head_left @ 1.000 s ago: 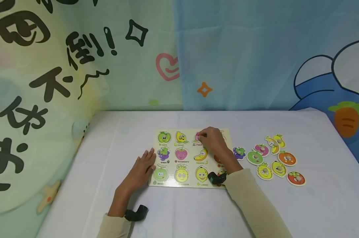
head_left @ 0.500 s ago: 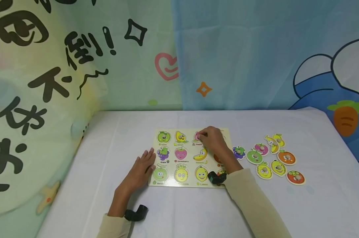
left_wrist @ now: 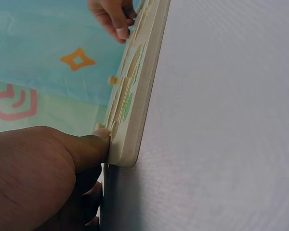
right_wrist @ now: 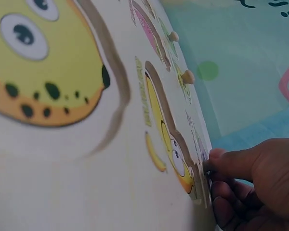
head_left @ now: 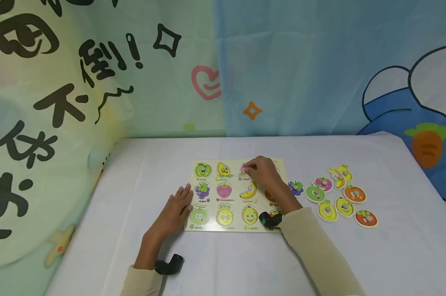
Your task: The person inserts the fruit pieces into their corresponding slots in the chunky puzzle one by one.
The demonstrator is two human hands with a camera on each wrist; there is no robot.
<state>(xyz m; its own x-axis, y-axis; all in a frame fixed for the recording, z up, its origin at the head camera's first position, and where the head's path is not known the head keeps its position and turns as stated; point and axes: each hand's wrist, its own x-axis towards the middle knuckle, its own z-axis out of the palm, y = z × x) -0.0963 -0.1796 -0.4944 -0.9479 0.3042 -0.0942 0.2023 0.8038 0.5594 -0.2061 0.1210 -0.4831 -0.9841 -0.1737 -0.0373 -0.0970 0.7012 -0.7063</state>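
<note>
A fruit puzzle board lies on the white table with its fruit pictures facing up. At its top row, my right hand pinches the knob of a pink peach piece over the peach spot. The right wrist view shows that thumb and fingers close against the board beside the banana picture. My left hand rests at the board's left edge, fingers extended; in the left wrist view its thumb touches the corner. An apple piece and a mango piece with knobs sit in the top row.
Right of the board lie several loose knobbed fruit pieces, among them grapes, a green round one, a pineapple, a lemon, an orange and a tomato. A printed cloth hangs behind the table.
</note>
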